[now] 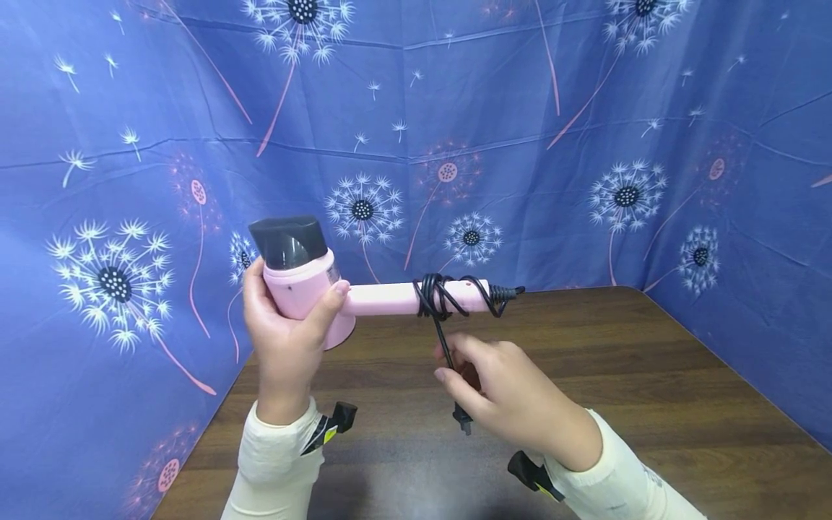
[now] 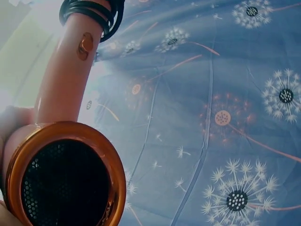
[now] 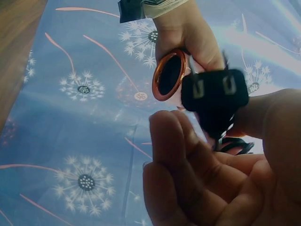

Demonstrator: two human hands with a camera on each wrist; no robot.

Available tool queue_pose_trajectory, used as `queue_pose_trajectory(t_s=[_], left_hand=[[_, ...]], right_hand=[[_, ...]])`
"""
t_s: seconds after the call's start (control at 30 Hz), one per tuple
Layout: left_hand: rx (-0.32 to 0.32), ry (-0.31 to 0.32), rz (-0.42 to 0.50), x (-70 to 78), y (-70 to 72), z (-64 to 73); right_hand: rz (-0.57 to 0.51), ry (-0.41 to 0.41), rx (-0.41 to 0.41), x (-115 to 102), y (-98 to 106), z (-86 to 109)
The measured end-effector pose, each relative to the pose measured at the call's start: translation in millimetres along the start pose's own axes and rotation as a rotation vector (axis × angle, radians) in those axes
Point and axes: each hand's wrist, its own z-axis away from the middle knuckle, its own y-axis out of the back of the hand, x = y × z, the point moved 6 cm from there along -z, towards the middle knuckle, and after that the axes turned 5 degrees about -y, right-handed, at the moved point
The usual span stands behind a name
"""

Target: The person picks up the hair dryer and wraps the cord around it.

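A pink hair dryer (image 1: 383, 299) with a dark nozzle (image 1: 289, 242) is held up above the table, its handle pointing right. My left hand (image 1: 286, 339) grips the barrel, thumb across the near side. A black power cord (image 1: 434, 296) is wound in several loops round the handle's end. Its free length hangs down to a two-pin plug (image 3: 215, 94). My right hand (image 1: 500, 383) pinches this hanging length below the handle, between thumb and forefinger. The left wrist view shows the dryer's dark rear grille (image 2: 66, 183) with a copper-coloured rim, and a switch (image 2: 85, 46) on the handle.
A brown wooden table (image 1: 585, 347) lies below both hands. Blue cloth (image 1: 533, 202) with dandelion prints hangs behind it and along the sides. Each wrist wears a black camera strap, the left wrist's camera (image 1: 344, 416) showing above the table.
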Motion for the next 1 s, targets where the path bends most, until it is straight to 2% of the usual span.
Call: queue_pose_trajectory(t_s=[0.17, 0.47, 0.57, 0.7, 0.87, 1.0], left_hand=[[0.020, -0.042, -0.070, 2.7, -1.2, 0.4], [-0.025, -0.086, -0.247, 4.6, -4.5, 4.7], [-0.017, -0.098, -0.298, 5.0, -5.1, 6.1], [-0.017, -0.109, -0.357, 4.2, -5.5, 8.0], [-0.058, -0.124, -0.452, 2.8, -6.2, 8.9], [-0.091, -0.127, -0.466, 1.8, -7.7, 8.3]], right_hand=[[0.106, -0.049, 0.006, 1, 4, 0.9], [0.275, -0.119, 0.051, 3, 14, 4.8], [0.317, -0.133, 0.071, 5, 16, 5.2], [0.329, -0.132, 0.100, 6, 19, 5.8], [0.303, -0.096, 0.159, 3, 28, 5.2], [0.252, -0.067, 0.208, 1, 35, 4.3]])
